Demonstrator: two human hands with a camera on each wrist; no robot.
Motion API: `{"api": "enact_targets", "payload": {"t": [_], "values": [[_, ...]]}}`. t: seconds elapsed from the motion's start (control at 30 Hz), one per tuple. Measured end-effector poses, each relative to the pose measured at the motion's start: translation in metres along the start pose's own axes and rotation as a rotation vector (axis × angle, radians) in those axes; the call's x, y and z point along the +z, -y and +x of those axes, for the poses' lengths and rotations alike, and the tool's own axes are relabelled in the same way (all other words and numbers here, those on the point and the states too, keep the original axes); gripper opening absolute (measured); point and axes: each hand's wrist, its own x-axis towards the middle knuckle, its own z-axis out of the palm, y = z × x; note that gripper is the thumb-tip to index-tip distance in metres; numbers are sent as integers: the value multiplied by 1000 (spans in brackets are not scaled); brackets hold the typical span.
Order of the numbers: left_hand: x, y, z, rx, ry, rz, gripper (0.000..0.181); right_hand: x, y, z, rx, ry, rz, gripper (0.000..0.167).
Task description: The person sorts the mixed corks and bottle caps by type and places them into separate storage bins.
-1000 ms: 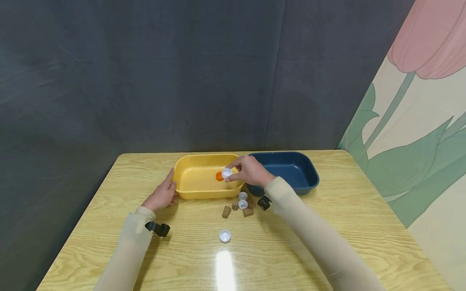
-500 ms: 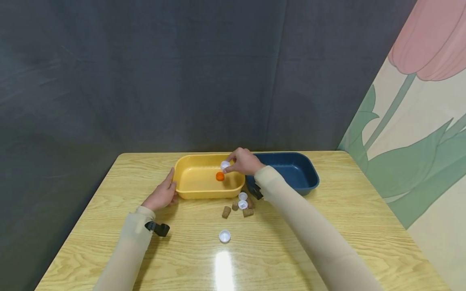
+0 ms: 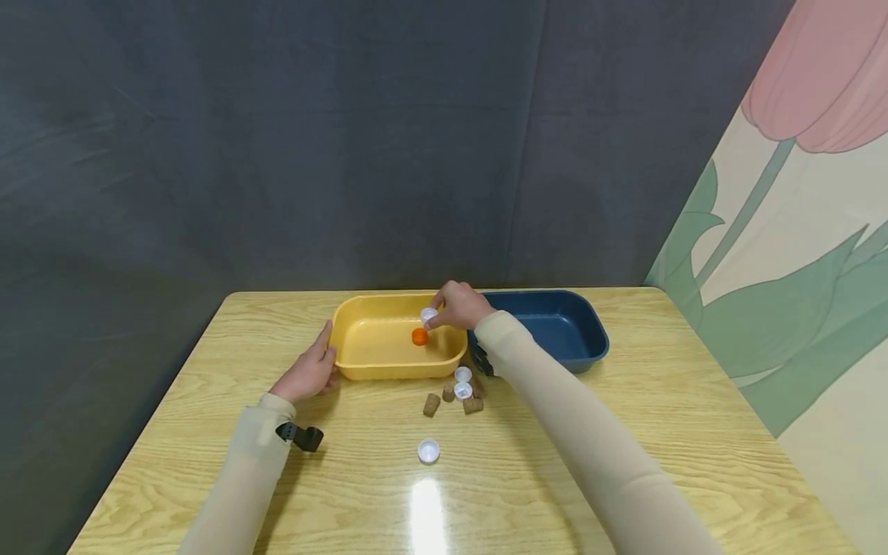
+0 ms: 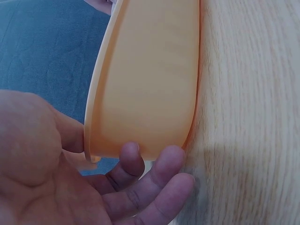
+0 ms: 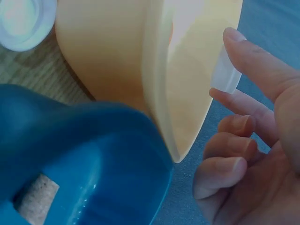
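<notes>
Left hand point(image 3: 308, 373) grips the yellow oblong plastic tub point(image 3: 371, 343) near the worktop's point(image 3: 361, 462) far edge, likely steadying it. Right hand point(image 3: 462, 305) pinches a round white plastic cap point(image 3: 428, 314) above the tub's right half.

Both sleeves point(image 3: 590, 439) are long, plain and cream — each with a black device point(image 3: 310, 438) near its end.

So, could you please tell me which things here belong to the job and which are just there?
Part of the job, apparently:
white cap in the right hand
yellow tray, touched by the left hand
orange piece inside it
loose caps
corks
blue tray

Just there:
dark curtain
flower mural
</notes>
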Motion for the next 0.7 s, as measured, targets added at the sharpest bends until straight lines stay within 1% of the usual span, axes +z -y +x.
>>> {"api": "enact_targets", "payload": {"t": [0.2,0.53,0.7], "values": [[0,0,0,-3,-1,-4,59,3,-1,1,-2,1,-26,42],[0,0,0,7,-4,-6,59,8,2,2,8,12,16,45],[0,0,0,12,-5,-2,59,9,2,3,15,16,18,46]]}}
